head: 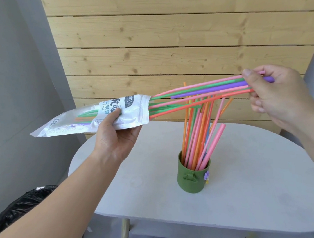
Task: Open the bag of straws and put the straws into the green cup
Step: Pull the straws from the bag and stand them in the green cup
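My left hand (116, 136) grips a white plastic straw bag (130, 114) from below, holding it nearly level above the table with its open mouth to the right. A bundle of pink, green, purple and orange straws (203, 92) sticks out of that mouth. My right hand (273, 96) pinches the far ends of these straws. Below them a green cup (193, 178) stands on the table with several pink and orange straws (198, 134) leaning in it.
The cup stands on a small white oval table (246, 196) with wooden legs. A slatted wooden panel (164, 41) rises behind it. A bin with a black liner (20, 206) sits at the lower left, beside a grey wall.
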Tool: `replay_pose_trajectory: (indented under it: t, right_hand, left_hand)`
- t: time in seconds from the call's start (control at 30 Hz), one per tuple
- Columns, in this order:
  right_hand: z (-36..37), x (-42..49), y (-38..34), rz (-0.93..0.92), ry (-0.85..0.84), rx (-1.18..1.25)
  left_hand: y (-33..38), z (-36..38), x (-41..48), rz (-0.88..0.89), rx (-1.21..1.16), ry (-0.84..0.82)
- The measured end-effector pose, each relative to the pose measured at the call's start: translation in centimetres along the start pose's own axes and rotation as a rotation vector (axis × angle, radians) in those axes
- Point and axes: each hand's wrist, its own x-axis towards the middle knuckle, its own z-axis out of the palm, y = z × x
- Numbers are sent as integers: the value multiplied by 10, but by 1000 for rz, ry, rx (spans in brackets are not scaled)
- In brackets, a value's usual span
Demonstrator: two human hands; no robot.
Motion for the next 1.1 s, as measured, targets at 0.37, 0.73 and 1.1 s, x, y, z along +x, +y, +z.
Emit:
replay_pose_trajectory:
  t: [0.37, 0.73, 1.1]
  right_hand:
    - [-48, 5, -4, -62, 30, -18]
    - [-97, 0, -6, -65, -119, -144]
    - [-84, -8, 0, -88, -215, -436]
  left_hand:
    - [13, -7, 7, 50, -16, 16]
    - [15, -11, 10, 84, -10, 43]
    - [9, -8, 10, 76, 14, -3]
